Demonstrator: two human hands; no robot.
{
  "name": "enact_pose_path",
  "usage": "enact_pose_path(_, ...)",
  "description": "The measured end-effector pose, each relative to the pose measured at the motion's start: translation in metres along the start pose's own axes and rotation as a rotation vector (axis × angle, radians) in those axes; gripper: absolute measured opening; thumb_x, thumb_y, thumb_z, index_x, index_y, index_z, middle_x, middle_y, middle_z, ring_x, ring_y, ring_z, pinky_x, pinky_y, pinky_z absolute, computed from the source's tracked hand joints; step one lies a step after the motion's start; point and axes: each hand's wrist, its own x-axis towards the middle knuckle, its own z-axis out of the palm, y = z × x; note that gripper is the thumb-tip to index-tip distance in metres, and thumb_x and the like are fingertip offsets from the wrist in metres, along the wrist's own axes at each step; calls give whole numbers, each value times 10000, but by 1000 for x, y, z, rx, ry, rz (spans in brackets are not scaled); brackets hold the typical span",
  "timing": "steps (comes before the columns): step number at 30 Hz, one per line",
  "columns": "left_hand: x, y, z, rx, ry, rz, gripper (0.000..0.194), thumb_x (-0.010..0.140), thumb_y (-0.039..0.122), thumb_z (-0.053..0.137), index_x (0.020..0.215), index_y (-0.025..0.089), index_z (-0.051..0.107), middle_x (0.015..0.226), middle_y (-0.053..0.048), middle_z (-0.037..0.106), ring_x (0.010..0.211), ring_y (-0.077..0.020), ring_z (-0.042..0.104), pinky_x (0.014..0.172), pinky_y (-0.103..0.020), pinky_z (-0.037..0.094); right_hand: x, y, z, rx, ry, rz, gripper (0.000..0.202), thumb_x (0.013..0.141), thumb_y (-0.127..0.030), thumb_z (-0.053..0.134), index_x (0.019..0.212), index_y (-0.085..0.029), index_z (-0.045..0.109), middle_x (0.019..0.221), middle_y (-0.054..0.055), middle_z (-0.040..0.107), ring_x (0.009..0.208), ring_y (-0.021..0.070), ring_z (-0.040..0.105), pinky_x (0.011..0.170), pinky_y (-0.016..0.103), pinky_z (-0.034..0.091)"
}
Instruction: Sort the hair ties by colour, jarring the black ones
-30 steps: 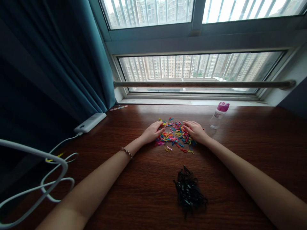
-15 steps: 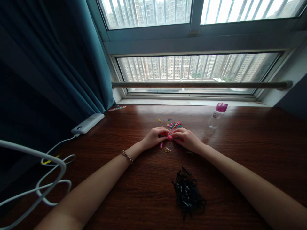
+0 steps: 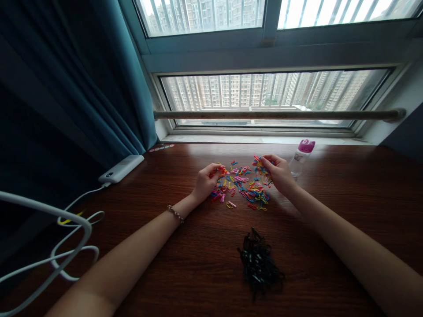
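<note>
Small colourful elastic hair ties (image 3: 240, 179) lie spread over the brown tabletop between my hands. My left hand (image 3: 207, 180), with a beaded bracelet at the wrist, pinches a few red and orange hair ties at the left side of the spread. At the right side, my right hand (image 3: 278, 171) is closed on a bunch of mixed hair ties, raised a little above the others. Nearer to me is a separate tangled pile of black hair ties (image 3: 259, 262), which neither hand touches.
A clear bottle with a pink lid (image 3: 301, 157) stands just behind my right hand. A white power bank (image 3: 121, 169) with a white cable (image 3: 79, 246) is at the left by the blue curtain (image 3: 132, 88). A metal rail (image 3: 277, 115) crosses the window beyond the table.
My hands, close together before, have moved apart: the left slightly left, the right to the right and farther away. Many more hair ties now show between them.
</note>
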Motion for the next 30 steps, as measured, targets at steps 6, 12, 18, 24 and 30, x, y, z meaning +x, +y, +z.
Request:
enact_pose_path(6, 2, -3, 0, -76, 97, -54, 212, 782, 308, 557, 908, 147, 613, 881, -64, 667, 796, -167, 636, 738, -290, 515, 1, -4, 0, 188, 35, 66, 287, 686, -438, 665, 789, -183, 580, 784, 34, 653, 682, 150, 614, 652, 283, 497)
enact_pose_path(12, 5, -2, -2, -189, 103, -78, 215, 767, 303, 572, 890, 128, 601, 779, -61, 675, 757, -163, 639, 777, -317, 500, 4, -10, -6, 280, 38, 129, 258, 661, -397, 693, 773, -199, 571, 804, 24, 659, 777, 161, 625, 744, 309, 497)
enact_pose_path(18, 8, 6, -11, -114, 23, -62, 262, 792, 350, 520, 776, 121, 647, 784, -67, 674, 790, -174, 619, 798, -306, 467, 6, -13, -12, 6, -111, 22, 224, 662, -360, 686, 775, -179, 620, 801, 40, 663, 779, 167, 614, 755, 319, 482)
enact_pose_path(24, 27, 2, -33, 193, -293, -283, 358, 678, 433, 599, 857, 129, 658, 846, -76, 667, 744, -193, 606, 646, -275, 458, 9, -12, -21, -646, -560, -45, 284, 623, -377, 698, 838, -193, 670, 930, 60, 631, 903, 226, 574, 830, 370, 446)
enact_pose_path(30, 29, 0, -51, 294, -682, -480, 685, 404, 399, 774, 1016, 147, 599, 854, -40, 627, 707, -172, 578, 593, -230, 427, 2, -13, -21, -1037, -754, 7, 570, 497, -375, 787, 1038, -268, 640, 1079, 75, 521, 972, 274, 523, 850, 373, 427)
